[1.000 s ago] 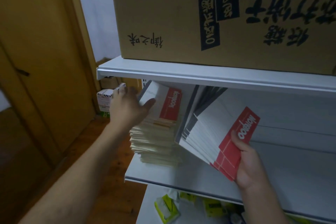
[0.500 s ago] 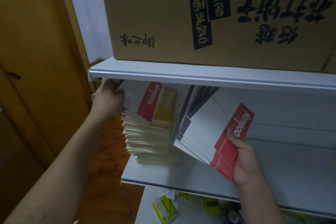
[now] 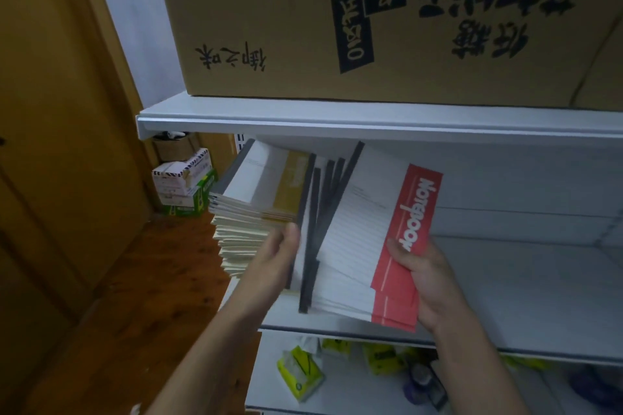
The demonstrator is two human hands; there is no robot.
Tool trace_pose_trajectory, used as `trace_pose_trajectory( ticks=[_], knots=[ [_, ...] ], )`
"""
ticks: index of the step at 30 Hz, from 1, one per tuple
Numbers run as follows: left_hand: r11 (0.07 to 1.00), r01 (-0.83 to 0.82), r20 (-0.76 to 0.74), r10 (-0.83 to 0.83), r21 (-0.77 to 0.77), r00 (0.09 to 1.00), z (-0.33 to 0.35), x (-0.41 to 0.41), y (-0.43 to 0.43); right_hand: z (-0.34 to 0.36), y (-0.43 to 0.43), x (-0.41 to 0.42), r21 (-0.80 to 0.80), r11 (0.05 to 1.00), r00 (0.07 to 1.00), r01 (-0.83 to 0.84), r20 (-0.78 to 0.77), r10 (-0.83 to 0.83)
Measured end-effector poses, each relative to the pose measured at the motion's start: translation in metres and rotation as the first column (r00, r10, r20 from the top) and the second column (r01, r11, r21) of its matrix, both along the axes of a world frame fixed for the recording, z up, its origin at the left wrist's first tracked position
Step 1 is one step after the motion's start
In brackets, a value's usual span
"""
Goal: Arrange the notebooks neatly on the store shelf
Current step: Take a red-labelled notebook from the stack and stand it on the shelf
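notebook stack (image 3: 242, 229): 1 | fanned bundle (image 3: 357, 239): 1 | holders: left grip (image 3: 271, 264), right grip (image 3: 431, 283)

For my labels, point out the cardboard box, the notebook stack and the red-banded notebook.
cardboard box (image 3: 269, 27), head view, front face.
notebook stack (image 3: 236, 242), head view, page edges.
red-banded notebook (image 3: 401, 212), head view, red band.

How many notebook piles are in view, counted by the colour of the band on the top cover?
Yellow band: 1, the stack lying on the shelf.
Red band: 1, the fanned bunch held by the right hand.
Total: 2.
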State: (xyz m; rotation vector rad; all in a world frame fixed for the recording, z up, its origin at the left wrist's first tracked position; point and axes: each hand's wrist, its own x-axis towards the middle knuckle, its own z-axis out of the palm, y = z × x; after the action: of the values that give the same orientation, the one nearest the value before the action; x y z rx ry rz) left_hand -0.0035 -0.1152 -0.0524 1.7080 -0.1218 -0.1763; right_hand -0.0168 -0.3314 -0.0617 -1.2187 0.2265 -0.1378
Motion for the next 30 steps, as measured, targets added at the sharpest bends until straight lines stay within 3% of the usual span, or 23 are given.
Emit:
trace_pose_trajectory(
  ticks=[2,6,10,18,22,28,30],
  knots=[
    [0.997,0.027,0.07,-0.032,0.073,0.997,-0.001,-0.001,-0.014,-0.008,-0.007,-0.004,-0.109,0.992,0.998,0.057,0.04,-0.053],
    [0.998,-0.052,0.162,0.045,0.041,0.986,-0.032,0.005,-0.06,-0.025,-0.028,-0.003,-0.306,0.927,0.976,0.217,0.085,-0.201],
    [0.989,-0.064,0.176,0.039,0.136,0.984,-0.07,0.014,-0.098,-0.046,-0.051,0.003,-0.494,0.836,0.969,0.239,0.067,-0.238],
    [0.971,-0.004,0.153,-0.034,0.24,0.988,-0.132,0.028,-0.137,-0.101,-0.082,0.013,-0.586,0.793,0.969,0.165,-0.052,-0.24],
    [0.974,0.019,0.095,-0.042,0.228,0.995,-0.145,0.026,-0.145,-0.123,-0.088,0.013,-0.623,0.78,0.978,0.058,-0.122,-0.169],
    [0.945,-0.015,0.068,-0.007,0.327,0.998,-0.15,0.031,-0.152,-0.137,-0.089,0.018,-0.615,0.787,0.969,0.048,-0.163,-0.186],
    [0.933,0.047,0.044,-0.067,0.358,0.997,-0.142,0.03,-0.156,-0.134,-0.097,0.018,-0.612,0.79,0.965,0.037,-0.184,-0.188]
  ],
)
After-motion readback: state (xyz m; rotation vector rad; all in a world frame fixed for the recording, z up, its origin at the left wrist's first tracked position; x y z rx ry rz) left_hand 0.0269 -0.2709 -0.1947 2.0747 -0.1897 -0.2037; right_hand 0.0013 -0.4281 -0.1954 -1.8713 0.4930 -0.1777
